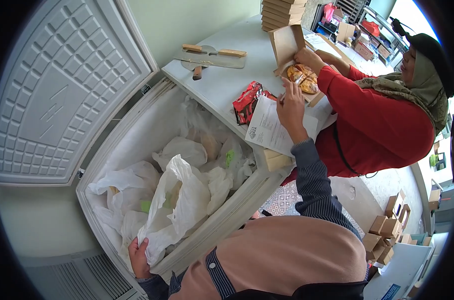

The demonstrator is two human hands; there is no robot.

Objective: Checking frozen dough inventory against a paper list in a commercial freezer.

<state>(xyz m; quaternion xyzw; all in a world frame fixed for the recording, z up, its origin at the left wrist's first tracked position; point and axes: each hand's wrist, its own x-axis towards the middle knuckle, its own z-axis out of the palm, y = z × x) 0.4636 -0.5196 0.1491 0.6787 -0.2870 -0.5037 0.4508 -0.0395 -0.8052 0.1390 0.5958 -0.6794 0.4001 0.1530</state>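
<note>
At the near rim of an open chest freezer [215, 240], my left hand [138, 258] grips the edge of a white plastic bag [178, 210]. The bag's mouth gapes upward, with something pale and a green patch partly visible inside. My right hand [291, 108] is raised over a printed sheet [270, 122] on the white tabletop, fingers apart and holding nothing that I can see. Just beyond its fingertips, a sliced pizza [302, 78] lies in an open cardboard box [287, 41]. A red and black foil packet [249, 103] rests beside the sheet.
A co-worker in red [377, 123] reaches into the pizza box from the right. The freezer lid [58, 101] stands raised at left. More bagged goods [183, 152] fill the freezer. Flat wood-handled blades [212, 58] and stacked boxes [283, 15] occupy the table [219, 84].
</note>
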